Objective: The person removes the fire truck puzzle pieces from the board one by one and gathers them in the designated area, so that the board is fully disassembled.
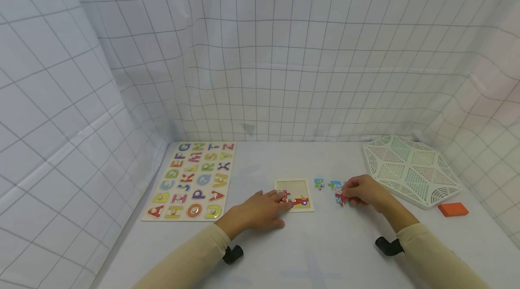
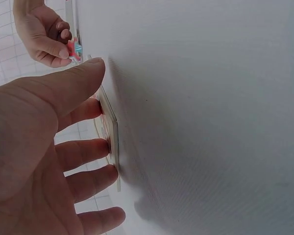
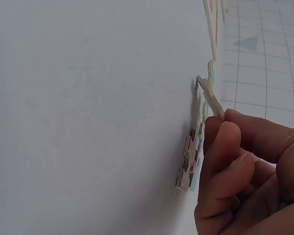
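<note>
My left hand [image 1: 261,210] lies with its fingers extended over the left edge of a small square wooden puzzle tray [image 1: 295,186]. In the left wrist view its fingertips touch the tray's edge. Puzzle pieces with a red picture [image 1: 300,201] fill the tray's lower part. Right of the tray, my right hand [image 1: 363,191] pinches a jigsaw puzzle piece [image 3: 213,101] between thumb and fingers, tilted just above the table. Loose puzzle pieces [image 3: 187,169] lie below that hand, partly hidden by it in the head view. Another loose blue and green piece [image 1: 319,184] lies nearer the tray.
An alphabet board [image 1: 191,185] with colourful letters lies at the left. At the right is a white perforated hexagonal board [image 1: 412,169], with an orange block [image 1: 453,209] in front of it. White gridded curtains [image 1: 284,76] enclose the table's back and sides.
</note>
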`<state>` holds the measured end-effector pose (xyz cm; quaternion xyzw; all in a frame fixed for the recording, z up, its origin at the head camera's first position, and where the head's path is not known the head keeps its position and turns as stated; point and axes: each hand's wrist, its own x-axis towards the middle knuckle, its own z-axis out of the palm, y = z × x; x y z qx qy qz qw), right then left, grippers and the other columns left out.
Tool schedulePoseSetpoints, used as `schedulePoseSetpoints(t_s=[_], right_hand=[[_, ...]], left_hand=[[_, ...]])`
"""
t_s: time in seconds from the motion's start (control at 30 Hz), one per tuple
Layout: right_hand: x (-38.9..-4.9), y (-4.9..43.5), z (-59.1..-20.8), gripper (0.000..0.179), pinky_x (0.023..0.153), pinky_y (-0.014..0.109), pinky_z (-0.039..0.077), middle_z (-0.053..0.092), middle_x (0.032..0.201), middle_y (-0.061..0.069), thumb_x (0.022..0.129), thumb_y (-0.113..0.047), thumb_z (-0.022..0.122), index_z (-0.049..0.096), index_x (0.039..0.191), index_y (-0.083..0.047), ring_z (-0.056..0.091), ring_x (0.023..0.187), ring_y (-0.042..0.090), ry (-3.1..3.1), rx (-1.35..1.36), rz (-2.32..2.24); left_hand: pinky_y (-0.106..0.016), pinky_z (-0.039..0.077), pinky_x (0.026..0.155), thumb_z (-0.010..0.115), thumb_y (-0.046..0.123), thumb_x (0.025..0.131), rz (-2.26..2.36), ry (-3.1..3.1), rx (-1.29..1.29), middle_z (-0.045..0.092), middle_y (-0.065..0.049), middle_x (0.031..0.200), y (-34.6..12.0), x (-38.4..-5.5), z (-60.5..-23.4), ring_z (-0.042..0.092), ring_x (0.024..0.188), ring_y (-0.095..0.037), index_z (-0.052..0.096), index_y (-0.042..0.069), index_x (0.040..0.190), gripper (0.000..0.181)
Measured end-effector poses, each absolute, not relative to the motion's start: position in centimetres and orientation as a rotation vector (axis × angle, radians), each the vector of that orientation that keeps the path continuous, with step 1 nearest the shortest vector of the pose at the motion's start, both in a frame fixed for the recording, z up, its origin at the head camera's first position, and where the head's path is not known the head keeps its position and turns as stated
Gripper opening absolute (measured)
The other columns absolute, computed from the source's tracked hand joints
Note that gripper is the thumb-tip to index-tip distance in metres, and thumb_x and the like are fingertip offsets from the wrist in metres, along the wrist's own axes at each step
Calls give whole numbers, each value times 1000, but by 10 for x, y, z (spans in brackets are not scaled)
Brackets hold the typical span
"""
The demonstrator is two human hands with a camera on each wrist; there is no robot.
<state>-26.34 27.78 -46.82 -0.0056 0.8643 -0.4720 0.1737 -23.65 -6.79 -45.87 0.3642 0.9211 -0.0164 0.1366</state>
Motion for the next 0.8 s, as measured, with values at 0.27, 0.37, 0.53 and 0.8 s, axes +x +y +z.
schedulePoseSetpoints(t_s=[0.27, 0.37, 0.53, 0.8], right_hand=[[-261, 271, -470, 8, 60, 30, 45, 62, 79, 4, 92, -10, 71, 71, 96, -3, 55, 71, 19, 2598, -17, -1192], [-262, 272, -470, 10, 63, 32, 46, 63, 81, 5, 93, -12, 70, 71, 98, -3, 55, 74, 20, 2605, -7, -1184], [-264, 274, -468, 15, 60, 30, 43, 61, 81, 5, 96, -18, 68, 71, 101, -4, 53, 73, 20, 2576, 13, -1226], [-267, 259, -462, 19, 53, 26, 41, 61, 78, 6, 97, -17, 67, 69, 106, 0, 50, 63, 16, 2486, -52, -1350]], left_hand=[[-56, 33, 117, 63, 48, 99, -31, 2666, 1065, 39, 2, 162, -68, -237, -458, 36, 150, -22, 48, 35, 153, 57], [-56, 33, 117, 63, 48, 99, -32, 2666, 1064, 39, 2, 162, -68, -238, -459, 35, 150, -22, 48, 35, 153, 58], [-56, 33, 118, 63, 47, 99, -19, 2667, 1061, 39, 1, 162, -68, -238, -459, 36, 150, -22, 49, 34, 152, 57], [-56, 33, 118, 63, 48, 99, 7, 2685, 1067, 42, 2, 161, -69, -239, -460, 38, 149, -21, 53, 33, 150, 55]])
